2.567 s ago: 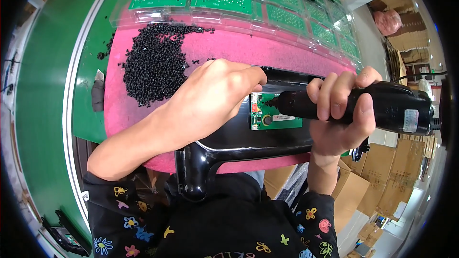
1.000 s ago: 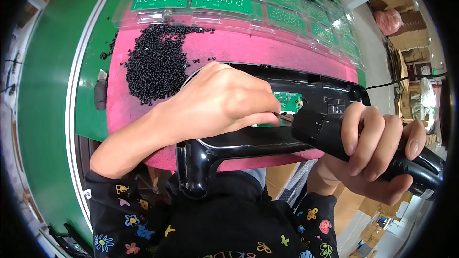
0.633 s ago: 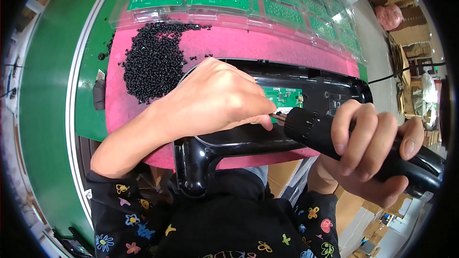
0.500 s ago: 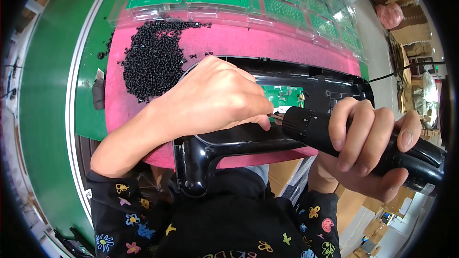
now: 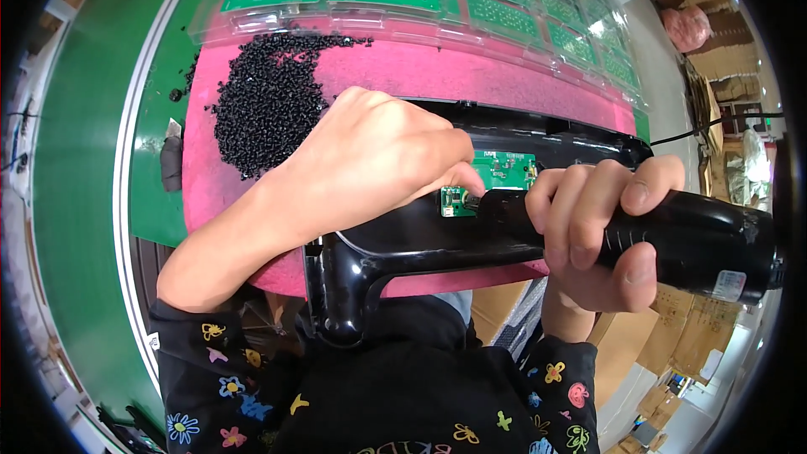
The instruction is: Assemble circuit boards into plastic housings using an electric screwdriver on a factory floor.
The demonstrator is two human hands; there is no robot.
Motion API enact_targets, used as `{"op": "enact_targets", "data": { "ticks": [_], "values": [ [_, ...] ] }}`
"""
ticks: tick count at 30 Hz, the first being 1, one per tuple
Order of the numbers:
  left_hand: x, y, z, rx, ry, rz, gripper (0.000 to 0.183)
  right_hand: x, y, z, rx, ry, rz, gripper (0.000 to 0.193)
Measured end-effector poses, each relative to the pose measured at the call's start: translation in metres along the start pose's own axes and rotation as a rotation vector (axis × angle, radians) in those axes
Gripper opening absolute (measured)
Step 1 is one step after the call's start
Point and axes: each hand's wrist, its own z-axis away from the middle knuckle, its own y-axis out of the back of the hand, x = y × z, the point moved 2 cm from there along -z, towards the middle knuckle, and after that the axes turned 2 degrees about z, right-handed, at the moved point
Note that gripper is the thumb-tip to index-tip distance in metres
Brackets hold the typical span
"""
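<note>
Wrapping the driver (image 5: 708,240) tightly, the right hand (image 5: 593,223) seemingly aimed it at the circuit board (image 5: 508,170); the left hand (image 5: 388,145) hid its grip.

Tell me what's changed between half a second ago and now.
The right hand, keeping hold of the black power driver, has swung its back end up, so it lies more level, nose at the green circuit board. The left hand has shifted slightly up, baring the board's near left corner; whether it still touches the tip is unclear. The black housing and pile of small black parts stayed put.
</note>
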Motion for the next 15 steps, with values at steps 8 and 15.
{"op": "enact_targets", "data": {
  "ticks": [8, 15],
  "values": [
    [0.005, 0.001, -0.005, 0.058, 0.101, -0.003, 0.03, 0.003, -0.007, -0.001, 0.0, -0.057, 0.005, 0.033],
    [0.007, 0.001, -0.004, 0.093, 0.136, 0.028, 0.014, 0.002, -0.01, -0.008, -0.216, -0.128, -0.148, 0.032]
  ]
}}
